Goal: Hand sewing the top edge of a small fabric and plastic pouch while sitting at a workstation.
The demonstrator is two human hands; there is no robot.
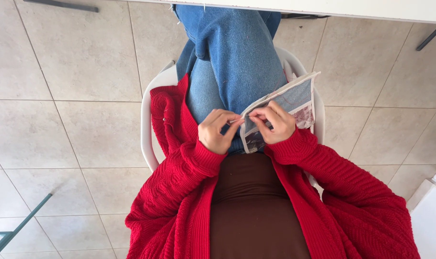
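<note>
A grey fabric piece (294, 96) with a pale border and a patterned patch lies over my right thigh, one edge folded up. My right hand (275, 125) grips the folded edge, fingers curled over it. My left hand (217, 130) pinches the same edge from the left with thumb and forefinger. Whether a needle sits between those fingertips is too small to tell. A thin red thread (288, 101) runs across the grey cloth. I wear a red knitted cardigan (179, 192) and blue jeans (237, 57).
I sit on a white plastic chair (148, 120) over a beige tiled floor (74, 72). A white tabletop edge (352, 9) runs along the top. A white box (431, 216) stands at the lower right, a green metal frame (12, 232) at the lower left.
</note>
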